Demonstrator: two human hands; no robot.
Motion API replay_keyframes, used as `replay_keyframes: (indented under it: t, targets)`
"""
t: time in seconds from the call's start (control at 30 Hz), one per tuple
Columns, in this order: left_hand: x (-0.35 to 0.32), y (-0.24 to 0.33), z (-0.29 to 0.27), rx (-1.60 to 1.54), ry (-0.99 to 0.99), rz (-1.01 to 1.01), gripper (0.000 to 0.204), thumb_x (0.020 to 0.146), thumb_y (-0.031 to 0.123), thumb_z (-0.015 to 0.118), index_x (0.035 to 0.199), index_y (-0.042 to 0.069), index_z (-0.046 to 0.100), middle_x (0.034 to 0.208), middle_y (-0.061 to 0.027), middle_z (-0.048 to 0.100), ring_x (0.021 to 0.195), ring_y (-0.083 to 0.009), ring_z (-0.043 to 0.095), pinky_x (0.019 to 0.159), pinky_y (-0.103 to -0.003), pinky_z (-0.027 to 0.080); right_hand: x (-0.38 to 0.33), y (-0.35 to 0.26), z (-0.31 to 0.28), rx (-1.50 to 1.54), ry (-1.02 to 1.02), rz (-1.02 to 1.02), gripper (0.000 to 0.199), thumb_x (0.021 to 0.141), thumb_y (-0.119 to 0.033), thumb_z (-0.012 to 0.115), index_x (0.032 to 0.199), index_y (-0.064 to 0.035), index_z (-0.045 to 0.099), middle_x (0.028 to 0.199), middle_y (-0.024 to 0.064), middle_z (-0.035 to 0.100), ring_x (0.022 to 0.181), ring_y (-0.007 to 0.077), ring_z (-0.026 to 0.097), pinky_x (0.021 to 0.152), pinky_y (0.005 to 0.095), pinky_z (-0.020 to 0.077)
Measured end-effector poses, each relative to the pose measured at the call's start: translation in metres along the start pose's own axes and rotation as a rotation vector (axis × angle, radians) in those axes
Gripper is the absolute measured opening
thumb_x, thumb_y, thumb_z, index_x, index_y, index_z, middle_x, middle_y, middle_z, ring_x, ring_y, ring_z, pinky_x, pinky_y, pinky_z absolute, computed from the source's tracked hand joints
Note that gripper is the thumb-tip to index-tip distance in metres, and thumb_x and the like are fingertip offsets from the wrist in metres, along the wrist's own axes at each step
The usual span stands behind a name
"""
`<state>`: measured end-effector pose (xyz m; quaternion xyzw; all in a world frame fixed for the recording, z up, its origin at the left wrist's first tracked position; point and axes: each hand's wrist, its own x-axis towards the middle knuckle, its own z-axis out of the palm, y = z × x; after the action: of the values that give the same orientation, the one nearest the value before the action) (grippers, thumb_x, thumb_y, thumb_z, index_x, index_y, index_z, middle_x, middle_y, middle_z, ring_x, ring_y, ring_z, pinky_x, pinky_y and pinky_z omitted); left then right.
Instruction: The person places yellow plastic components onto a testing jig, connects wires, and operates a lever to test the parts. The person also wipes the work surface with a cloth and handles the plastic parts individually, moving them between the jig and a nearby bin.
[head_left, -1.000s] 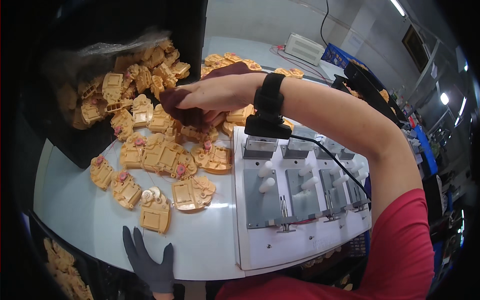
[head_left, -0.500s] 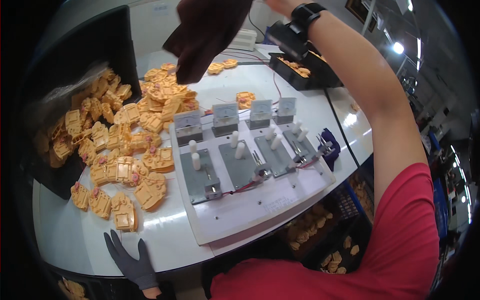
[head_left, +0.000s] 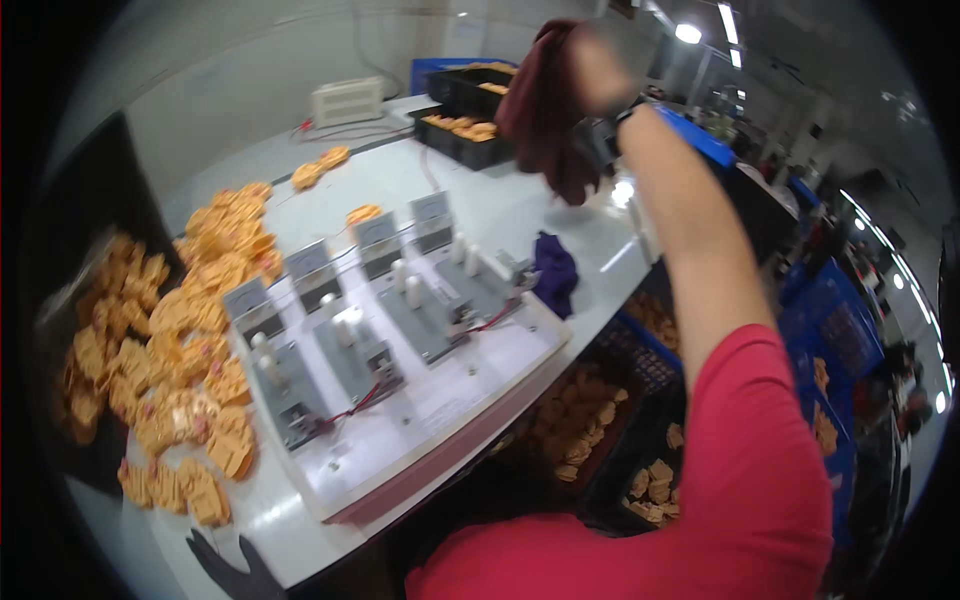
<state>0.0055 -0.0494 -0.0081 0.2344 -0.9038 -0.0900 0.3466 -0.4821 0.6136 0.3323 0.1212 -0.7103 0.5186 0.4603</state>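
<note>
My left hand (head_left: 238,570), in a dark grey glove, lies at the table's near left edge with its fingers apart. Nothing shows in it, though the lower part runs out of view. Just beyond it are yellow plastic parts (head_left: 205,492), several bearing small pink pieces. My right hand (head_left: 600,78), bare and blurred, is raised at the far right and grips a dark maroon cloth (head_left: 545,110) that hangs down. Between the hands stands a white test fixture (head_left: 440,400) with grey plates, white posts, clamps with red wires and small panel meters (head_left: 378,240) along its back.
A black bin (head_left: 75,300) of yellow parts stands at the left, its parts spilling onto the table. Black trays (head_left: 460,140) and a white box (head_left: 347,100) sit at the back. Beside the fixture lies a purple cloth (head_left: 555,272). Below the table edge are crates of parts (head_left: 575,420).
My view has turned to the right, so the table things appear farther left. My right arm, still holding the maroon cloth, has swung to the right. My left hand remains at the table's near edge.
</note>
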Motion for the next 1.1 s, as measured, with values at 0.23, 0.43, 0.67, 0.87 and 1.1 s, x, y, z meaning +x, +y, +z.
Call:
replay_keyframes:
  t: [0.23,0.43,0.67,0.87,1.1]
  targets:
    - [0.0,0.031,-0.026,-0.034,-0.069,-0.014,0.074,0.096,0.046,0.07,0.148,-0.001,0.048,0.146,-0.027,0.051,0.136,-0.0404,0.048,0.115,-0.047,0.039,-0.248,0.115,-0.116,-1.02,-0.69,0.611,0.085,0.082,-0.051,0.067,0.142,0.0046,0.046,0.137,0.0343,0.056,0.127,0.0461,0.057,0.108,0.0478,0.0468]
    - [0.003,0.024,-0.021,-0.032,-0.044,0.147,0.068,0.098,0.038,0.068,0.144,-0.009,0.048,0.139,-0.0299,0.056,0.128,-0.0427,0.055,0.111,-0.049,0.044,-0.337,0.106,-0.15,-0.646,-0.587,0.604,0.091,0.091,-0.059,0.063,0.155,0.0006,0.036,0.158,0.023,0.039,0.147,0.0377,0.037,0.12,0.0428,0.031]
    - [0.002,0.017,-0.017,-0.017,-0.031,0.186,0.065,0.099,0.037,0.068,0.141,-0.009,0.05,0.135,-0.0293,0.059,0.124,-0.0425,0.058,0.107,-0.048,0.048,-0.306,0.066,-0.187,-0.03,-0.559,0.962,0.082,0.095,-0.053,0.064,0.157,-0.0074,0.036,0.158,0.0109,0.038,0.145,0.025,0.036,0.121,0.037,0.0225]
    - [0.003,0.011,-0.011,0.004,-0.046,0.131,0.066,0.1,0.041,0.065,0.143,-0.007,0.049,0.136,-0.0272,0.058,0.124,-0.0403,0.059,0.106,-0.046,0.048,-0.313,0.031,-0.199,0.581,0.065,0.87,0.042,0.104,-0.035,0.059,0.137,-0.0102,0.055,0.136,0.0109,0.06,0.12,0.0247,0.06,0.099,0.0346,0.0466]
    - [0.002,0.012,-0.015,-0.021,-0.051,0.085,0.069,0.099,0.042,0.066,0.144,-0.006,0.049,0.137,-0.0281,0.058,0.124,-0.0416,0.058,0.106,-0.047,0.048,-0.324,-0.088,-0.179,0.989,0.231,0.657,0.059,0.104,-0.055,0.05,0.138,-0.0076,0.052,0.148,0.0173,0.052,0.138,0.032,0.049,0.108,0.0418,0.0427]
